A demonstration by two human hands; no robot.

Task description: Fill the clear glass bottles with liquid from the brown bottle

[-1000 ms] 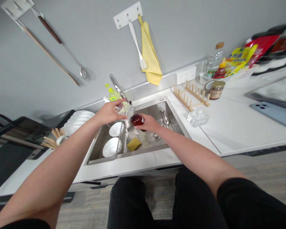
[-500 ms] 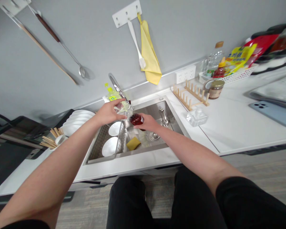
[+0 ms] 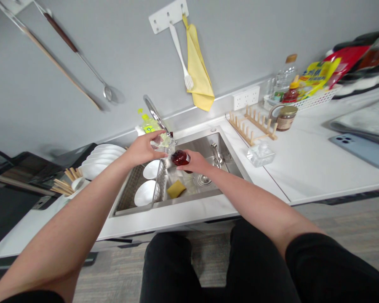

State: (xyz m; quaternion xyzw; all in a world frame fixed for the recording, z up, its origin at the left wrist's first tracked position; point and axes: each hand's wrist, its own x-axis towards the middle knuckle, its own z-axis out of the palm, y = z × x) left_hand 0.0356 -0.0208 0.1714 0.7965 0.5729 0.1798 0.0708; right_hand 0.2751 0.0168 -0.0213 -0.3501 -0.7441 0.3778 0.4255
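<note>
Over the sink, my left hand (image 3: 141,150) is curled around a clear glass container (image 3: 168,145), thumb and fingers on either side of it. My right hand (image 3: 196,162) is closed around a dark red bottle (image 3: 180,158), which lies tilted with one end toward the clear container. The two objects are very close; whether they touch I cannot tell. Below them is the stainless steel sink (image 3: 235,162) with a yellow sponge (image 3: 176,189) on its bottom. A chrome faucet (image 3: 154,112) rises just behind my left hand.
White bowls (image 3: 145,193) sit in a wire basket at the sink's left. Stacked white plates (image 3: 102,158) and chopsticks (image 3: 63,187) stand further left. On the right are a wooden rack (image 3: 252,126), a clear glass lid-like piece (image 3: 261,155), a jar (image 3: 286,118) and a phone (image 3: 363,149).
Both hands keep their hold on the glass container and the red bottle, almost in the same place. The view has shifted very slightly.
</note>
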